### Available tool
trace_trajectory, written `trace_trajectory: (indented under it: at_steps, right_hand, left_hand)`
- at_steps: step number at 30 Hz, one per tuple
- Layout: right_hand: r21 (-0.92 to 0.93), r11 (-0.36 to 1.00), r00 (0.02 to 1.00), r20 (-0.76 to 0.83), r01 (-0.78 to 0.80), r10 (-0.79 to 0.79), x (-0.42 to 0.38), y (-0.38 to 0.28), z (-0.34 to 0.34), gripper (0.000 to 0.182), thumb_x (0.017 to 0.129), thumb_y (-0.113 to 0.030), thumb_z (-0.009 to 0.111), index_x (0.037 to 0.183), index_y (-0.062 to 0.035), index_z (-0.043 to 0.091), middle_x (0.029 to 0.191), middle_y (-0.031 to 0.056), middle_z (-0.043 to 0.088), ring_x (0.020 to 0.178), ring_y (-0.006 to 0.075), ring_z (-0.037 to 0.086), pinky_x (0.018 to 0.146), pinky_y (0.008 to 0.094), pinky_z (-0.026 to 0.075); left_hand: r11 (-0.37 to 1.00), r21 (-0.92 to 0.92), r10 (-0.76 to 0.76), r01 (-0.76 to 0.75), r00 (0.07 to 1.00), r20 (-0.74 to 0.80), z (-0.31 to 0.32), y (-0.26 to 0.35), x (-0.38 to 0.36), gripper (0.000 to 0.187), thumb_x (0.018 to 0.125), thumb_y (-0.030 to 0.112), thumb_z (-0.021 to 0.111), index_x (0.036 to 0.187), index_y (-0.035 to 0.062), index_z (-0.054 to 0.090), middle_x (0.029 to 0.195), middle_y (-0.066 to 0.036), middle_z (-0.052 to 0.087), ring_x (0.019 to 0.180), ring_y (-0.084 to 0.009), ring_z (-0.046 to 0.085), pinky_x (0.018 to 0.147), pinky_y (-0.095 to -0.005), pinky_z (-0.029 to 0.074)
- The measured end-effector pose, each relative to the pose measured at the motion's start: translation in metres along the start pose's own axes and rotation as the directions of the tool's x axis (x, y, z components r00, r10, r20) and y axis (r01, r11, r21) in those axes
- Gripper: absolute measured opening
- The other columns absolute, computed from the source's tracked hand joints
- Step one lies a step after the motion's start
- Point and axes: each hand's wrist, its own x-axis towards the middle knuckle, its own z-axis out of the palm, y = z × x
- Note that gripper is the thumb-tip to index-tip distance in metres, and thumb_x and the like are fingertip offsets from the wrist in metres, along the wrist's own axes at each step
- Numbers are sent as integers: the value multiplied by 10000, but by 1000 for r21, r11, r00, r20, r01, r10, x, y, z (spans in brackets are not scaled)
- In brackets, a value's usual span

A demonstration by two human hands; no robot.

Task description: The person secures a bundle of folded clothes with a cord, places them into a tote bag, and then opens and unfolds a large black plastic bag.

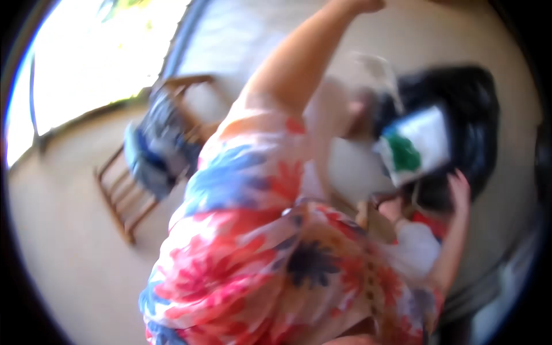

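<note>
Head-worn view, looking forward and steeply down.
Close above the floral shirt (224, 253) toward 7 o'clock; wide and round-edged, reaching farther out to the bright opening (103, 57) at 10 o'clock and black plastic (474, 118) at 2 o'clock.

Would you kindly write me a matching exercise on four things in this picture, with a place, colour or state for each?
Column one:
1. wooden chair
2. packet
3. large bag
4. right hand

Column two:
A. near the packet, fingers extended
B. black, with a shiny surface
C. bearing blue and grey cloth
D. white, with a green patch

Right pairs: 1-C, 2-D, 3-B, 4-A.
</note>
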Motion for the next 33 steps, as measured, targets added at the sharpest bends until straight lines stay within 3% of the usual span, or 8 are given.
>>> trace_trajectory:
  at_steps: [2, 3, 6, 10, 14, 20, 24, 33]
  right_hand:
    - [-229, 959, 986, 26, 165, -163, 4, 24, -84, 176, 814, -267, 556, 844, -95, 537, 565, -15, 449, 406, 73, 345, 345, 215, 271]
    - [-207, 969, 990, 62, 137, -127, -64, -67, -111, 465, 798, -258, 570, 1132, 54, 483, 1126, 181, 522, 1011, 251, 492, 884, 346, 377]
    - [-291, 957, 1000, -23, 1, -8, -127, -88, -145, 467, 779, -282, 601, 1136, 2, 501, 977, 127, 580, 807, 183, 541, 739, 298, 427]
    - [-87, 993, 996, 9, -84, 85, -169, -43, -99, 389, 817, -149, 554, 1163, -3, 452, 854, 75, 568, 647, 73, 495, 533, 216, 431]
    - [-19, 961, 943, 191, -275, 274, -156, -71, -74, 357, 833, -173, 541, 1141, -5, 470, 864, 62, 570, 639, 85, 535, 546, 237, 473]
    - [12, 981, 973, 134, -191, 188, -147, -59, -73, 342, 845, -188, 534, 1141, -28, 476, 892, 53, 571, 634, 91, 550, 536, 248, 485]
    - [45, 973, 969, 105, -228, 223, -159, -68, -65, 330, 850, -186, 522, 1140, -35, 476, 894, 52, 572, 655, 94, 558, 511, 238, 480]
    - [64, 966, 965, 105, -249, 242, -170, -47, -71, 324, 852, -208, 523, 1137, -60, 482, 891, 38, 575, 678, 97, 568, 479, 216, 457]
  left_hand:
    - [995, 24, -91, 98, 975, -202, -75, -45, -23, 417, 690, 281, 544, 1053, 76, 568, 1019, -191, 570, 977, -333, 534, 855, -389, 428]
    - [988, -57, -148, 140, 975, -164, -112, -66, -48, 382, 688, 269, 548, 1010, 65, 583, 989, -230, 564, 945, -352, 541, 817, -405, 436]
    - [961, -258, -231, 101, 806, -545, -116, -263, -141, 369, 745, 219, 561, 1039, -2, 541, 930, -186, 545, 910, -258, 501, 783, -339, 416]
    - [414, 141, -750, 899, 425, -507, -263, -286, -363, 685, 649, 378, 628, 1170, -28, 447, 1095, -236, 532, 1034, -282, 522, 879, -340, 410]
    - [37, 227, -945, 973, 108, -310, -279, -305, -483, 820, 626, 517, 654, 1204, -20, 427, 1144, -209, 512, 1055, -298, 505, 895, -366, 394]
    - [184, 165, -928, 969, 116, 355, -304, -291, -478, 837, 609, 555, 657, 1188, -13, 449, 1166, -215, 494, 1076, -299, 492, 904, -372, 385]
    - [276, 392, -953, 878, 302, -4, -281, -300, -456, 975, 515, 439, 773, 1275, 2, 347, 1244, -193, 428, 1136, -252, 442, 947, -327, 359]
    - [94, 322, -984, 942, 137, -111, -297, -318, -500, 577, 569, 150, 691, 1096, 15, 500, 1020, -142, 570, 919, -233, 562, 789, -308, 455]
